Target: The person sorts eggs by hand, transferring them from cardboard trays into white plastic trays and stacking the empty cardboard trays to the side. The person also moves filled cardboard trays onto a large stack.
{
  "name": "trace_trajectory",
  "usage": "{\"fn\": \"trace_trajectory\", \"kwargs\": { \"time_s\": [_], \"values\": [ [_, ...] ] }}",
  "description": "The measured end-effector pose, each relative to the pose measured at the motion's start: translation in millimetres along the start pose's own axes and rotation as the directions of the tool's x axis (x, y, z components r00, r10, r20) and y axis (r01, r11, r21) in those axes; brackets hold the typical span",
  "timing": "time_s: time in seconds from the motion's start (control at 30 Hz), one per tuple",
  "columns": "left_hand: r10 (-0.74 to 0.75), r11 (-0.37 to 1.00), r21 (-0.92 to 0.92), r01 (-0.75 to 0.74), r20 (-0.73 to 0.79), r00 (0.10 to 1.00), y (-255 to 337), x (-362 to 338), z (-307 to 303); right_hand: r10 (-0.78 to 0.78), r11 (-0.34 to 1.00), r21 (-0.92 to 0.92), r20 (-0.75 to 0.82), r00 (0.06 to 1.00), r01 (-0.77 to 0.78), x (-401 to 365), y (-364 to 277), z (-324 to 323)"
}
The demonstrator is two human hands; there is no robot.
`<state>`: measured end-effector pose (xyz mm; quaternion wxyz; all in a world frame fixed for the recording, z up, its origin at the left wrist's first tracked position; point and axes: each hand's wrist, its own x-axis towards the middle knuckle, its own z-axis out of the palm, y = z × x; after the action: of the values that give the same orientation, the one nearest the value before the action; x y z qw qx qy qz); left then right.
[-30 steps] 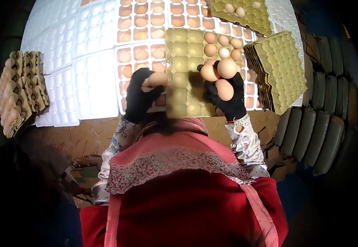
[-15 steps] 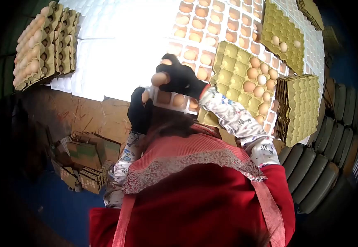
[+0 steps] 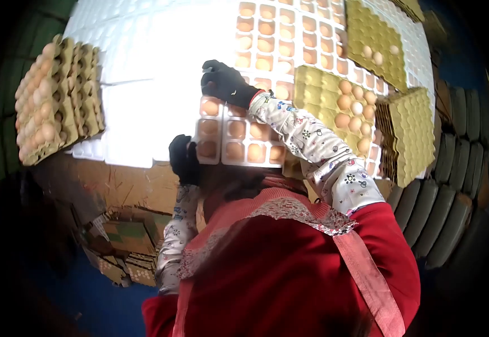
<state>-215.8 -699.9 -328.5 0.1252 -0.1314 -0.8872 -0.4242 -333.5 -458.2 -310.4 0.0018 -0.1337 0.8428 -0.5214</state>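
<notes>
My right hand (image 3: 222, 83), in a black glove, reaches over the white egg tray (image 3: 221, 135) with its fingers curled down. Whatever lies under those fingers is hidden. Brown eggs sit in the tray's square cells, one egg (image 3: 210, 106) just below this hand and another egg (image 3: 206, 149) at the front left. Beside that front corner is my left hand (image 3: 184, 160), also gloved in black. Its thumb and fingers stand apart and no egg shows between them. A pulp egg tray (image 3: 315, 92) to the right carries several eggs on its right half.
Stacked pulp trays of eggs (image 3: 59, 104) stand at the left. On the right are a pile of pulp trays (image 3: 410, 135) and another pulp tray (image 3: 374, 42) with 3 eggs. Glaring white trays (image 3: 126, 106) cover the left of the table. Cardboard boxes (image 3: 132, 236) sit below the table edge.
The eggs seen in both hands no longer show there. My right hand has moved further over the white tray, while the left stays by its front corner. The whole view has shifted slightly.
</notes>
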Motion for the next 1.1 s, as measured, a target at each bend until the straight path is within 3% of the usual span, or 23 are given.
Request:
{"fn": "trace_trajectory", "kwargs": {
  "time_s": [0.03, 0.07, 0.2, 0.23, 0.27, 0.3, 0.33, 0.4, 0.47, 0.53, 0.6, 0.67, 0.7, 0.77, 0.8, 0.83, 0.87, 0.9, 0.93, 0.97, 1.0, 1.07, 1.1],
  "values": [
    [0.003, 1.0, -0.016, -0.003, -0.009, 1.0, 4, 2, 1, -0.394, 0.859, -0.36, -0.01, 0.919, 0.365, -12, -15, -20],
    [0.032, 0.999, -0.032, -0.032, -0.022, 0.999, 9, 4, 7, -0.025, 0.995, -0.099, -0.092, 0.995, 0.015, -35, -44, -38],
    [0.266, 0.954, -0.211, -0.211, 0.281, 0.922, 116, 26, 51, -0.028, 0.941, -0.315, -0.445, 0.895, -0.127, -201, -72, -135],
    [0.305, 0.927, -0.319, -0.196, 0.342, 0.889, 145, 27, 64, 0.468, 0.878, 0.169, -0.501, 0.728, -0.448, -240, -95, -152],
    [0.344, 0.901, -0.4, -0.166, 0.428, 0.836, 177, 26, 75, 0.374, 0.875, 0.018, -0.662, 0.65, -0.485, -279, -107, -167],
    [0.482, 0.83, -0.507, -0.234, 0.439, 0.758, 198, 23, 93, 0.57, 0.72, 0.103, -0.652, 0.5, -0.686, -324, -112, -182],
    [0.62, 0.738, -0.589, -0.328, 0.402, 0.674, 214, 15, 114, 0.5, 0.676, -0.014, -0.726, 0.473, -0.736, -371, -101, -184],
    [0.747, 0.649, -0.666, -0.368, 0.466, 0.474, 255, -6, 142, 0.724, 0.525, 0.2, -0.615, 0.311, -0.827, -426, -113, -181],
    [0.738, 0.649, -0.58, -0.493, 0.636, 0.223, 299, -26, 146, 0.606, 0.541, -0.065, -0.661, 0.443, -0.838, -450, -111, -165],
    [0.664, 0.606, -0.4, -0.687, 0.73, 0.16, 311, -64, 169, 0.48, 0.579, -0.243, -0.67, 0.567, -0.778, -441, -108, -162],
    [0.651, 0.586, -0.335, -0.738, 0.736, 0.183, 307, -88, 190, 0.356, 0.489, -0.473, -0.66, 0.662, -0.733, -421, -100, -168],
    [0.638, 0.558, -0.266, -0.786, 0.743, 0.202, 308, -94, 193, 0.381, 0.405, -0.667, -0.499, 0.778, -0.626, -415, -65, -161],
    [0.639, 0.61, -0.305, -0.731, 0.735, 0.226, 309, -91, 188, 0.298, 0.27, -0.773, -0.501, 0.813, -0.575, -412, -64, -155],
    [0.578, 0.749, -0.382, -0.542, 0.776, 0.252, 315, -81, 178, 0.326, 0.256, -0.78, -0.486, 0.811, -0.571, -408, -66, -161],
    [0.575, 0.747, -0.371, -0.552, 0.777, 0.256, 313, -79, 179, 0.366, 0.229, -0.792, -0.469, 0.804, -0.566, -408, -66, -165],
    [0.543, 0.839, -0.477, -0.261, 0.742, 0.393, 310, -79, 179, 0.377, 0.251, -0.798, -0.441, 0.815, -0.548, -415, -60, -168],
    [0.468, 0.82, -0.57, 0.051, 0.719, 0.514, 307, -80, 181, 0.315, 0.398, -0.715, -0.483, 0.817, -0.575, -421, -61, -176],
    [0.537, 0.782, -0.618, -0.085, 0.598, 0.596, 294, -77, 195, 0.292, 0.553, -0.598, -0.513, 0.807, -0.58, -428, -62, -184],
    [0.538, 0.781, -0.618, -0.089, 0.595, 0.597, 293, -62, 196, 0.273, 0.689, -0.464, -0.545, 0.793, -0.557, -432, -64, -194],
    [0.28, 0.629, -0.621, 0.467, 0.742, 0.61, 289, -45, 194, 0.33, 0.749, -0.308, -0.593, 0.734, -0.586, -433, -69, -202],
    [0.072, 0.234, -0.461, 0.856, 0.886, 0.458, 284, -29, 194, 0.571, 0.737, 0.106, -0.627, 0.53, -0.668, -429, -76, -207],
    [0.288, 0.561, -0.703, 0.437, 0.661, 0.693, 269, -4, 204, 0.65, 0.749, 0.535, -0.478, 0.591, -0.391, -419, -67, -231],
    [0.319, 0.776, -0.577, 0.253, 0.707, 0.631, 267, 16, 207, 0.638, 0.712, 0.647, -0.432, 0.637, -0.275, -401, -74, -241]
  ]
}}
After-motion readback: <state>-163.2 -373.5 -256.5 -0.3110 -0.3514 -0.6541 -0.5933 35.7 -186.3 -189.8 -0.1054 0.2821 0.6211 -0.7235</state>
